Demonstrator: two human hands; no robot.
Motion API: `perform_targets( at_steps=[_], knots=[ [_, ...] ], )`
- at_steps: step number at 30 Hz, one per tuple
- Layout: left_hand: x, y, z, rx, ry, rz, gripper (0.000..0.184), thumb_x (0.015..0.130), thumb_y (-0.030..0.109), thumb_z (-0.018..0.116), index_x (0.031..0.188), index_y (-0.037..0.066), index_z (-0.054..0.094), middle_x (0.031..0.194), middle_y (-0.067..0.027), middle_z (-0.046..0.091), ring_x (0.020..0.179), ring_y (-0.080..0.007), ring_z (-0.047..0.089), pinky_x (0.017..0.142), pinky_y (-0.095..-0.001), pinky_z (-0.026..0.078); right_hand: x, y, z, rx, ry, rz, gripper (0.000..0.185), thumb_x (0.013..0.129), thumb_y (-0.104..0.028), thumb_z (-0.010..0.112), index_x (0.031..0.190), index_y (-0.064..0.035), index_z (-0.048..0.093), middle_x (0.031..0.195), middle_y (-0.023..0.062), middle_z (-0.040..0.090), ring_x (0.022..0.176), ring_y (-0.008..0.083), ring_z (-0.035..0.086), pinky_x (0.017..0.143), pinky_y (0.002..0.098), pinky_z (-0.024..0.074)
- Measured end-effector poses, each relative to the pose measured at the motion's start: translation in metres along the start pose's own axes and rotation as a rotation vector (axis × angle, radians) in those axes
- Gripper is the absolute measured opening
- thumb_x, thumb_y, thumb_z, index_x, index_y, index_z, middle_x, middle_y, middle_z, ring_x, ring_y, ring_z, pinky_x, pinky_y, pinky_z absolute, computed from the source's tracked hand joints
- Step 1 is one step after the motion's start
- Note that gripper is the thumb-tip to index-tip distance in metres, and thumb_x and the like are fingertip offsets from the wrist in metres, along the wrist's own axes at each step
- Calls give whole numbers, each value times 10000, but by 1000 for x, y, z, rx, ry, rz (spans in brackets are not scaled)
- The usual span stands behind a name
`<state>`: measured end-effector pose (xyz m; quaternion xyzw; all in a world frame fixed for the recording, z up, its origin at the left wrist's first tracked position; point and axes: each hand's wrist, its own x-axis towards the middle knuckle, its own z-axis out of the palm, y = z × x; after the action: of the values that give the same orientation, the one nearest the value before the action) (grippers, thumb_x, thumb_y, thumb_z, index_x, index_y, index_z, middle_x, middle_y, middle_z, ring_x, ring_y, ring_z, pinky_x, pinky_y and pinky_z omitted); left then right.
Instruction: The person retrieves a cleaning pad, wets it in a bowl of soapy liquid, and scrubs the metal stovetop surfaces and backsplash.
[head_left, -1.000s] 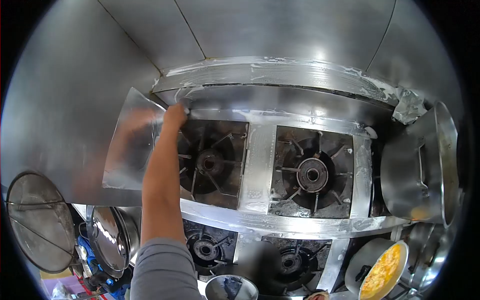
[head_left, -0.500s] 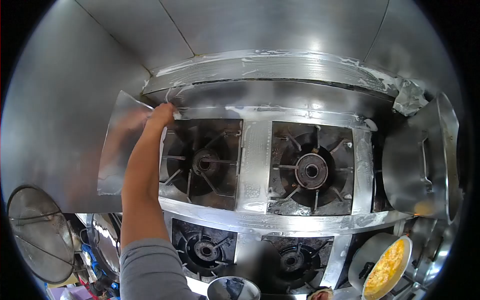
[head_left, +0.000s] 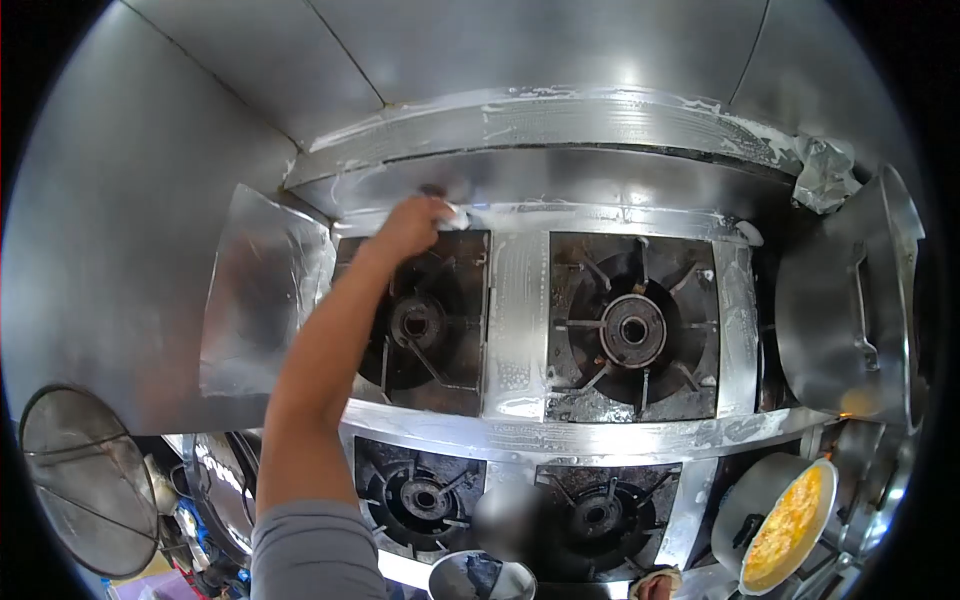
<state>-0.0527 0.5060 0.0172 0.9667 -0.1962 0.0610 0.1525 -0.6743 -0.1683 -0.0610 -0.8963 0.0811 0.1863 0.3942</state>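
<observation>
My left hand point(head_left: 412, 229) reaches out from a grey sleeve, over the rear edge of the left back burner point(head_left: 418, 320). Its fingers are closed around a small whitish cleaning pad point(head_left: 456, 217), blurred by motion, so its exact kind is unclear. The pad is at the soapy steel ledge point(head_left: 590, 215) behind the burners. White suds streak the upright steel panel point(head_left: 610, 175) and the ledge above it. A foil sheet point(head_left: 262, 290) stands left of my forearm against the side wall. I cannot make out my right hand in the view.
Beside the right back burner point(head_left: 634, 330) stands a large steel pot point(head_left: 830, 310), with crumpled foil point(head_left: 825, 175) behind it. A pan of orange-yellow food point(head_left: 790, 530) sits front right. A metal bowl point(head_left: 450, 580) is at the bottom, and a round strainer point(head_left: 85, 480) hangs left.
My left hand has moved right along the rear ledge with the pad, away from the foil sheet's corner. The whole view has shifted slightly.
</observation>
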Motion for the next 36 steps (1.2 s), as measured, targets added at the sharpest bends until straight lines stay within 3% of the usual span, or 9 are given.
perform_targets(
  at_steps=[5,11,14,17,20,22,24,28,36],
  knots=[
    [-40,-83,-24,178,-102,-263,374,722,-32,591,1030,88,765,1043,-177,730,1022,-403,670,932,-450,539,-7,25,12,185,54,83,102,1023,-113,559,964,-34,537,874,108,537,785,238,531,739,365,473],
    [53,39,63,-316,-47,57,414,678,-91,590,1034,47,750,1011,-206,714,972,-373,683,883,-446,548,-1,20,7,66,78,23,117,994,-133,600,967,-24,565,880,133,566,805,277,561,753,392,486],
    [94,154,66,-10,27,205,378,686,-42,643,1032,63,752,1058,-178,719,970,-354,680,880,-427,549,1,1,3,-10,94,-3,130,979,-142,621,968,-20,579,883,145,580,814,297,575,760,406,493],
    [61,98,74,-99,203,370,397,682,-48,634,1036,79,758,1056,-171,727,1010,-356,681,919,-446,544,11,-26,-11,-171,180,-77,157,946,-159,649,957,-8,608,880,167,604,837,344,596,783,444,500],
    [19,39,21,-11,-51,-33,455,692,-127,555,1047,69,761,1111,-190,725,1118,-358,665,991,-406,533,21,-18,-1,-331,368,-215,146,863,-164,670,892,-22,657,851,170,640,823,408,620,776,519,502],
    [27,65,18,-27,-66,-75,469,675,-143,544,1041,55,760,1126,-203,719,1135,-371,659,1005,-408,527,16,21,17,-377,322,-155,185,675,-193,654,677,-63,522,653,147,521,673,406,533,707,551,391],
    [58,93,56,-247,49,205,449,673,-119,569,1037,59,763,1107,-204,722,1086,-392,673,974,-432,537,21,23,26,-378,354,-116,201,677,-202,637,658,-77,480,697,135,499,709,398,509,709,547,366],
    [155,251,109,-49,-41,98,358,687,-14,659,1023,62,757,1089,-210,719,1027,-407,672,941,-465,541,17,30,32,-467,401,-167,191,693,-220,614,718,-48,533,781,172,529,778,433,522,751,569,379],
    [82,128,82,12,54,116,391,688,-19,680,1050,102,765,1093,-173,695,1098,-383,642,960,-466,518,12,37,34,-445,404,-88,230,670,-277,641,715,-66,562,784,166,551,790,423,533,783,568,383]
  ],
)
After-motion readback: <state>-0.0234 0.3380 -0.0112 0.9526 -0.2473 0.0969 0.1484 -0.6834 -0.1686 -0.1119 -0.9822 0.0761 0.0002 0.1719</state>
